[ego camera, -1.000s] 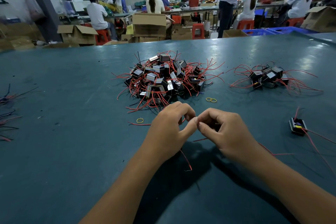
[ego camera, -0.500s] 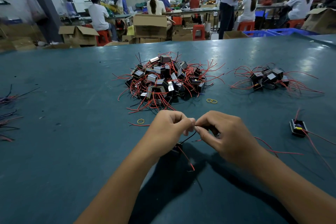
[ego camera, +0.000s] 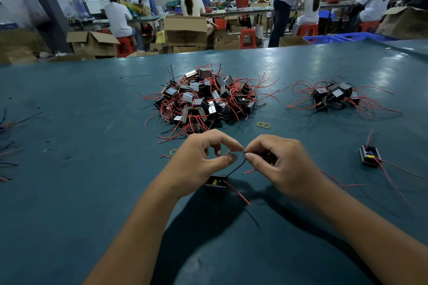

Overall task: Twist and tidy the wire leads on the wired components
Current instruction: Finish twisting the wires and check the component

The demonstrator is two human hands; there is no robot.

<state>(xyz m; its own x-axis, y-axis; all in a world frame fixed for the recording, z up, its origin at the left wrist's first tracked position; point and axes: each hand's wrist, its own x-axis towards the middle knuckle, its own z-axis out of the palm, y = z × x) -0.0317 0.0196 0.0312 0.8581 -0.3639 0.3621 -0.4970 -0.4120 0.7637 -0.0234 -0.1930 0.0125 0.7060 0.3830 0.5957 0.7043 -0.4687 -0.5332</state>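
While both hands hang just above the worktop (ego camera: pixel 69 192), a small black part (ego camera: pixel 215 183) sits under the left hand (ego camera: pixel 196 164). A black wire (ego camera: pixel 236 168) goes up from the part, to the right, to the spot where the two hands meet. The left hand's fingers (ego camera: pixel 228 158) and the right hand's fingers (ego camera: pixel 251 157) both pinch the wire ends there, tip to tip. The right hand (ego camera: pixel 282 166) also seems to hold something dark, but I cannot tell what. The wire ends lie across, from left to right, between the fingertips, so I think both hands are just as near for the twist. A red wire (ego camera: pixel 236 192) sticks out toward the near right. Farther off sit yellow rubber bands (ego camera: pixel 264 125). Beyond them is a big pile of parts (ego camera: pixel 203 99), with a smaller pile (ego camera: pixel 333 97) at the far right. One lone part (ego camera: pixel 370 156) lies on the right.
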